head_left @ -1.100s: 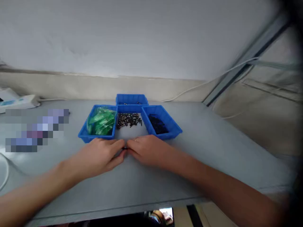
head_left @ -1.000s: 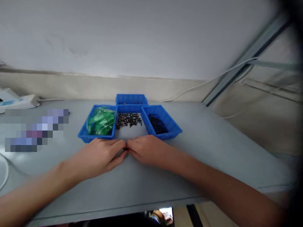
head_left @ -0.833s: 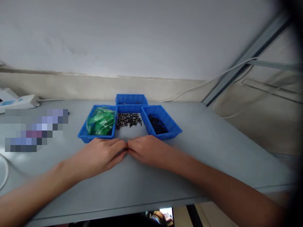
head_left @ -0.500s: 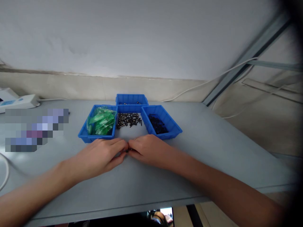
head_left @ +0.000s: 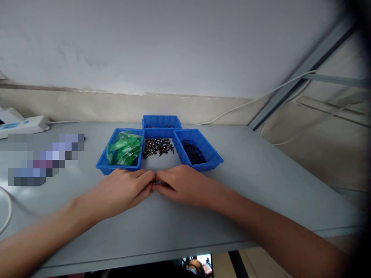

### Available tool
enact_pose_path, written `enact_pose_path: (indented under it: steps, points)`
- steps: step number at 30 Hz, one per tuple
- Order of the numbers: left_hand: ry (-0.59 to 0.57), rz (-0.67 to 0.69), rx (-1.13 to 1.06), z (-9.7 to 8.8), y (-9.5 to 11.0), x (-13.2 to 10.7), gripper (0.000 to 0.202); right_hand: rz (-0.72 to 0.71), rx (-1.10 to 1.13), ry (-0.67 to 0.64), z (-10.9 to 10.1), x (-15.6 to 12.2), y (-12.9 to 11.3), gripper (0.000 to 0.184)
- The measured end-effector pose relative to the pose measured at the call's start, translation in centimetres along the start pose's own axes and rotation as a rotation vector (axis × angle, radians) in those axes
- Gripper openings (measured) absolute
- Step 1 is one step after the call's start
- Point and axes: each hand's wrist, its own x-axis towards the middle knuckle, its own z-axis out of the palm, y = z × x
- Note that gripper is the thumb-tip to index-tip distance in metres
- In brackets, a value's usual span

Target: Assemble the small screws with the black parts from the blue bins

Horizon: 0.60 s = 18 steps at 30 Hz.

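Observation:
My left hand [head_left: 127, 189] and my right hand [head_left: 181, 185] meet fingertip to fingertip above the table, just in front of the bins. Both are closed in a pinch. Between the fingertips shows a tiny dark piece [head_left: 155, 181], mostly covered, too small to name. Behind the hands lies a loose pile of small dark and brassy screw-like parts [head_left: 159, 146]. On the left, a blue bin [head_left: 101, 164] holds green pieces in clear plastic bags [head_left: 124, 148]. The blue bin [head_left: 213, 152] on the right contains small black parts [head_left: 193, 151].
A third blue bin [head_left: 161, 121] with small metallic bits stands at the back. The grey table [head_left: 261, 173] meets a wall behind. At far left are a white device [head_left: 27, 125] and a blurred-out item [head_left: 48, 160]. A metal frame [head_left: 301, 69] slants at right, with a white cable.
The hands stay pinched together, with only a slight shift of the fingertips to the left. Less of the dark piece shows now. The bins and the pile have not moved.

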Motion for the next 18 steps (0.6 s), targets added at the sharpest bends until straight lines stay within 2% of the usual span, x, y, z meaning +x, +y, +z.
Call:
enact_pose_path:
  steps: [9,18]
  points:
    - [-0.064,-0.063,0.033,0.17,-0.08,0.12,0.019,0.028,-0.097,-0.049,-0.07,0.0,-0.19,0.014]
    - [0.03,0.007,0.06,0.3,-0.13,0.0,0.02,0.017,-0.194,-0.021,0.34,-0.16,0.06,0.011]
